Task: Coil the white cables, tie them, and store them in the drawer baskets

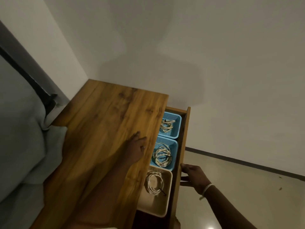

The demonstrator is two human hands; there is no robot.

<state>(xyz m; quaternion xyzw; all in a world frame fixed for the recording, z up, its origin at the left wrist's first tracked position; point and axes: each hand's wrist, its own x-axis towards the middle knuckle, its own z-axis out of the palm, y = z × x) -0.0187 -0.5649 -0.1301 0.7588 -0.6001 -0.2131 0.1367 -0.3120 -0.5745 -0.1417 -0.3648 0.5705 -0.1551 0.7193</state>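
Nearest the camera, the right hand (194, 176) grips the front panel of the open drawer (183, 146), fingers curled over its top edge and thumb on the outer face. Just inside sit 3 baskets in a row: a beige basket (166, 200) closest, a middle blue basket (173, 156) beyond it, and a far blue basket (177, 126) at the end. Each holds 1 coiled white cable: the near coil (154, 183), the middle coil (161, 155) and the far coil (166, 126), each with a dark tie showing. The coils look light and soft, springy enough to loosen, so the safest hold would be at the tied point rather than on a single loop. Further over, the left hand (137, 147) rests flat on the wooden bench (99, 129), fingers relaxed, holding nothing. With all 3 cables stored, closing the drawer seems to be what remains.
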